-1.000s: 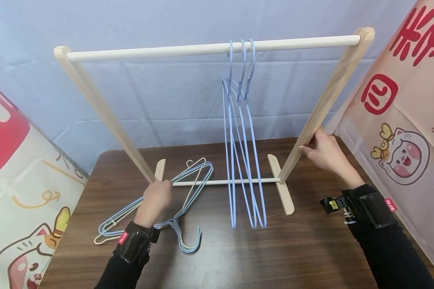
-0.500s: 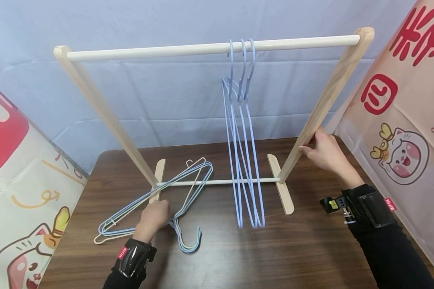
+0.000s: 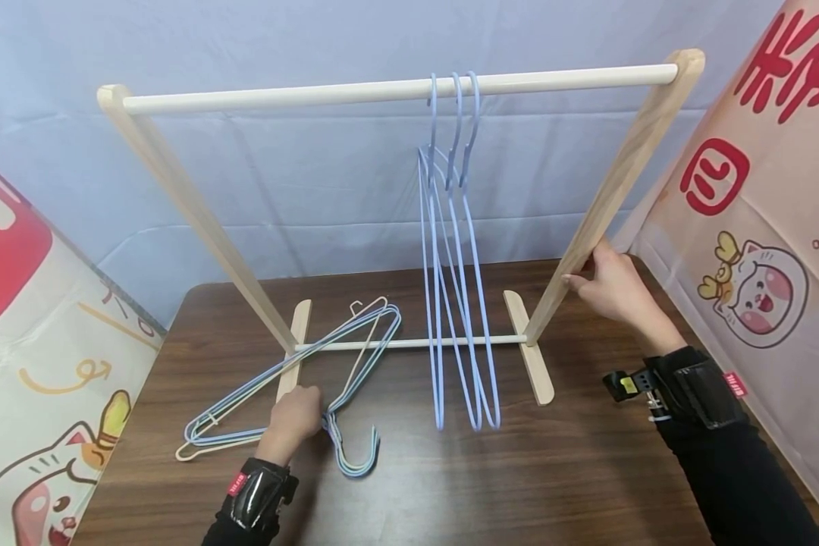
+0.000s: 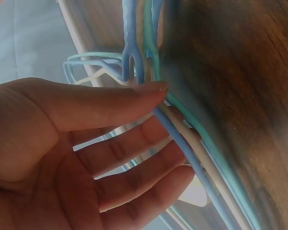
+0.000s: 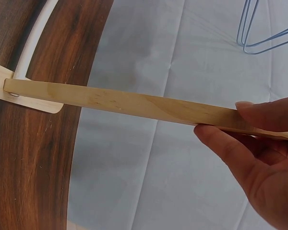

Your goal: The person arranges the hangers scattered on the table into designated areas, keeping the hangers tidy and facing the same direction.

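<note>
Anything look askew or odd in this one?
Slightly: in the stack of hangers on the tabletop, a beige hanger sits out of line, its end poking out past the rest at the near-left corner in the head view. Nothing looks spilled or broken.

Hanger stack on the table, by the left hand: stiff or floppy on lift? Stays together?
The hanger stack is likely stiff: its arms run straight. Probably light for its size, since each outline is thin and mostly open. It may splay or slip apart: I see no tie on it, and a cream hanger pokes out of line with the blue ones.
</note>
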Demonstrator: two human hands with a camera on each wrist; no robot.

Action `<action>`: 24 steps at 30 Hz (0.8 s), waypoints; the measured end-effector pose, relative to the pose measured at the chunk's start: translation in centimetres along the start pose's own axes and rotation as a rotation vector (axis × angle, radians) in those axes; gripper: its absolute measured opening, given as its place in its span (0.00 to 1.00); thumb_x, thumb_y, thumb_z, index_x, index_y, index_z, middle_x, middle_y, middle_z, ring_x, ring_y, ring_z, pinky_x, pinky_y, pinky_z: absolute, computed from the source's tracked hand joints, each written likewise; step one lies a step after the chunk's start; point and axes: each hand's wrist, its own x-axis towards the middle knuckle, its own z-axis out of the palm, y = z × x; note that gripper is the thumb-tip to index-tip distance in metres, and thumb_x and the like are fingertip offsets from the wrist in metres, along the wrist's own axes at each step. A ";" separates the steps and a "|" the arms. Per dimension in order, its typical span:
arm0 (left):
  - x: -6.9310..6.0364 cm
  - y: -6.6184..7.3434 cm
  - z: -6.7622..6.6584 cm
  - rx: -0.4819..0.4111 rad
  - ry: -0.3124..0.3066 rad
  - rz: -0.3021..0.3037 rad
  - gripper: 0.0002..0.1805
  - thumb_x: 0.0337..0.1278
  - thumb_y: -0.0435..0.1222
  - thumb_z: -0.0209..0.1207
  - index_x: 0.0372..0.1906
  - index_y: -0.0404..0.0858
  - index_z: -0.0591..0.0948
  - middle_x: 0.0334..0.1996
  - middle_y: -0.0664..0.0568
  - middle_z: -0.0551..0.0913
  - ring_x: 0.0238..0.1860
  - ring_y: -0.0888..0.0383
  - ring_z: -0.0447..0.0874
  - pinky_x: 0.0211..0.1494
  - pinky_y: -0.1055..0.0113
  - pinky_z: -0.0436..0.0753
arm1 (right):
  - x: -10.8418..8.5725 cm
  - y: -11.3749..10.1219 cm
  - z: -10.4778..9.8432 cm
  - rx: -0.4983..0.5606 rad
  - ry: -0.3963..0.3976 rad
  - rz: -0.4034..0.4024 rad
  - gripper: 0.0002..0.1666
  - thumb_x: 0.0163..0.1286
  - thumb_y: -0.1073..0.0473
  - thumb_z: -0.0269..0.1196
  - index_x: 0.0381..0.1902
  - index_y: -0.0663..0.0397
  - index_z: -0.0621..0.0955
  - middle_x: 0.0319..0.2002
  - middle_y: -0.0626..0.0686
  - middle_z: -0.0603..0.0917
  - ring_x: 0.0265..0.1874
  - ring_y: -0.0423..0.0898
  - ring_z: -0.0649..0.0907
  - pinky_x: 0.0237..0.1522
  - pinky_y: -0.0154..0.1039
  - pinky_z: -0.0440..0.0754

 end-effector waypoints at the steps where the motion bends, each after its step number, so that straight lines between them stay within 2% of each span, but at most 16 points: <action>1: 0.0 0.0 0.0 0.001 0.003 0.000 0.11 0.36 0.23 0.55 0.13 0.40 0.70 0.14 0.51 0.72 0.17 0.54 0.70 0.19 0.61 0.71 | 0.0 0.0 0.0 0.000 0.001 0.001 0.23 0.60 0.67 0.58 0.49 0.69 0.63 0.37 0.69 0.75 0.37 0.65 0.76 0.34 0.53 0.70; 11: -0.1 0.1 0.0 0.003 0.006 -0.011 0.13 0.36 0.23 0.55 0.10 0.40 0.68 0.12 0.52 0.70 0.16 0.54 0.68 0.18 0.63 0.68 | 0.0 0.0 0.0 0.000 0.004 0.004 0.24 0.60 0.67 0.58 0.51 0.69 0.62 0.37 0.70 0.75 0.37 0.64 0.76 0.34 0.53 0.70; 24: -0.1 0.0 0.2 0.010 0.019 0.004 0.13 0.36 0.22 0.54 0.11 0.40 0.69 0.13 0.52 0.70 0.17 0.54 0.69 0.18 0.62 0.69 | 0.0 0.1 0.1 0.002 0.012 -0.008 0.25 0.60 0.67 0.59 0.51 0.69 0.62 0.36 0.69 0.75 0.36 0.64 0.76 0.33 0.52 0.70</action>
